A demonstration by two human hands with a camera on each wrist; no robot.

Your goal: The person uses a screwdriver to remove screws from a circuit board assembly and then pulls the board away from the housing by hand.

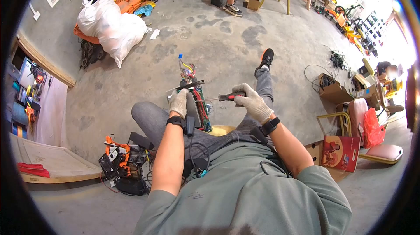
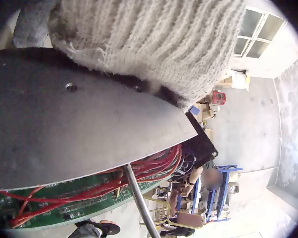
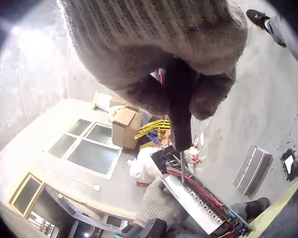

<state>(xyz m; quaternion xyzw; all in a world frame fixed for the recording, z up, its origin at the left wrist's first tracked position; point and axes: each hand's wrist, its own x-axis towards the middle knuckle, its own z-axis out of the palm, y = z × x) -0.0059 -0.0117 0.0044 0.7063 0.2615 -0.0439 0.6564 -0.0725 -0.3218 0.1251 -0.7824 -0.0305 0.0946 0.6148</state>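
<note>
Both hands are in knitted gloves: the right hand [image 1: 253,103] grips a screwdriver [image 1: 228,97] by its black and red handle, and the left hand [image 1: 178,103] holds the circuit unit [image 2: 89,206] at its metal plate [image 2: 89,124]. This unit stands between the legs of the seated person, and the screwdriver's shaft reaches to the plate's edge, beside the red wires [image 2: 154,168]; if they touch, I cannot tell. On the green shirt [image 1: 253,187] is a small dark mark, beginning like "R", the rest unreadable. Near right, a red printed box [image 1: 341,154] carries lettering too small for reading. Grey, dark-stained concrete makes the floor [image 1: 175,12]. Far left lie white sacks [image 1: 113,27]; at right stands a chair [image 1: 380,152] with a red bag [image 1: 373,125].
</note>
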